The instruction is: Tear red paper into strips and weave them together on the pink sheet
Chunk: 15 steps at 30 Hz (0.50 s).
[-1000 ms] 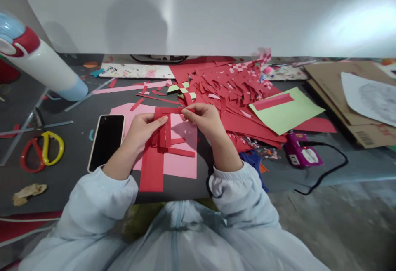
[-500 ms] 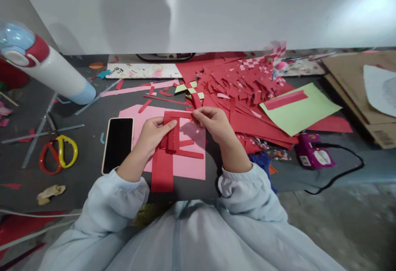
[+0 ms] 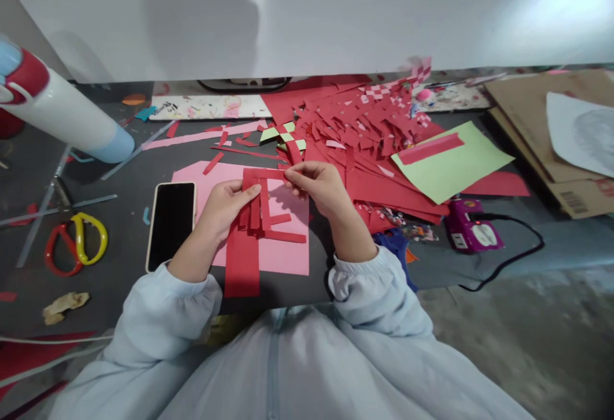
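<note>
I hold a cut red paper piece (image 3: pixel 252 179) over the pink sheet (image 3: pixel 288 260) in front of me on the desk (image 3: pixel 122 231). The fingers of my left hand (image 3: pixel 223 210) grip its left side, thumb on top, with narrow red strips hanging below the thumb. The fingers of my right hand (image 3: pixel 320 186) are pinched together at the right end of its top band; I cannot tell exactly how much paper sits between them.

Two short red strips (image 3: pixel 286 236) reach to the right over the pink sheet, just below the piece, and a wide red strip (image 3: pixel 242 270) runs down past the sheet's near edge, towards me.

My phone (image 3: pixel 171 227) lies just left of the sheet, its screen dark. Farther left are the scissors (image 3: pixel 92 239), with one red and one yellow handle loop, and a tilted-looking white bottle (image 3: pixel 71 112) behind them. Beyond my right hand spreads a heap of red scraps (image 3: pixel 355 127); to its right lie a light green sheet (image 3: pixel 455 171) and a purple box (image 3: pixel 474 234) with a black cable.
</note>
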Each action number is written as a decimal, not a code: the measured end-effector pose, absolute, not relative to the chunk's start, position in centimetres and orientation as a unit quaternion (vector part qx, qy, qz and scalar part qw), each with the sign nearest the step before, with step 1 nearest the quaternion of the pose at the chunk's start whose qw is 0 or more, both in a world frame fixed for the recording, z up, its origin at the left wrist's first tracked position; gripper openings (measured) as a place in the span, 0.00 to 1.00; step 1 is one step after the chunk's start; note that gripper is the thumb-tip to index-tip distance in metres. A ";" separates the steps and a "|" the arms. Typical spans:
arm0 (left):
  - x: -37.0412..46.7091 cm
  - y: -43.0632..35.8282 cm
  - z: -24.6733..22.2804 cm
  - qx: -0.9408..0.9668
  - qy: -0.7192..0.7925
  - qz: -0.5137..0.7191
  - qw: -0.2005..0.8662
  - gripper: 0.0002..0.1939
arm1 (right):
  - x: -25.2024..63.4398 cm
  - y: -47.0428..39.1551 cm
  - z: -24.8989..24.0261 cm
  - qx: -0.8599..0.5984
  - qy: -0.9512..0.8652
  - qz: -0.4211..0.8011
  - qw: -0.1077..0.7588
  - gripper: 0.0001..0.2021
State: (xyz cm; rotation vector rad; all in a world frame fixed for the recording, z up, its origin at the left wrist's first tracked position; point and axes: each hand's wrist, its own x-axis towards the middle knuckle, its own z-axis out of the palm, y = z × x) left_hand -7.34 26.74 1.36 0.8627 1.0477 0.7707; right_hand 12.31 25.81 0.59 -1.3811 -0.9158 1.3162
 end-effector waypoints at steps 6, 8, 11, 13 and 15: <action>-7.5 26.8 1.3 0.392 0.476 0.327 0.716 0.20 | 12.1 25.8 0.4 -0.562 -0.376 0.546 0.495 0.24; -7.5 26.8 1.4 0.395 0.477 0.318 0.718 0.20 | 12.1 25.9 0.3 -0.564 -0.374 0.542 0.498 0.25; -7.5 26.7 1.6 0.389 0.477 0.310 0.725 0.21 | 12.2 25.9 0.3 -0.564 -0.375 0.535 0.504 0.27; -7.5 26.7 1.6 0.383 0.478 0.309 0.728 0.20 | 12.4 25.9 0.3 -0.560 -0.383 0.529 0.510 0.27; -7.5 26.7 1.5 0.380 0.477 0.312 0.728 0.20 | 12.6 25.7 0.3 -0.547 -0.415 0.515 0.512 0.26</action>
